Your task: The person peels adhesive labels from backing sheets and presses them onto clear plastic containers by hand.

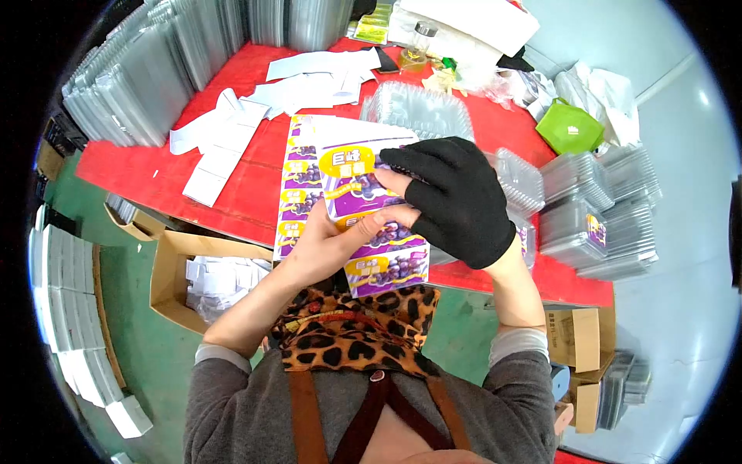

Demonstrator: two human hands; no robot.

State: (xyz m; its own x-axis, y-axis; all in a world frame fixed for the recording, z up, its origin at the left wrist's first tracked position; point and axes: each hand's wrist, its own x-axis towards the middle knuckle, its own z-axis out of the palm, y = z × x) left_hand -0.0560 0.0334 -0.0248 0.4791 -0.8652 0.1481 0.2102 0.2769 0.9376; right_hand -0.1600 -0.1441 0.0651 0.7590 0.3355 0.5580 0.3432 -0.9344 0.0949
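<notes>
At frame centre, the left hand (pixel 315 249) pinches the grape-label sheet (pixel 349 203) between thumb and fingers. The black-gloved right hand (pixel 457 197) curls over it; whether it grips cannot be determined.

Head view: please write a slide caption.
Left hand and gloved right hand handle grape labels at a red table.

red table (pixel 143 174) | lidded glass bottle (pixel 415 57): its far side | green bag (pixel 570 127), white plastic bag (pixel 612 100): its far right | cardboard box (pixel 170 267): below its near-left edge
</notes>
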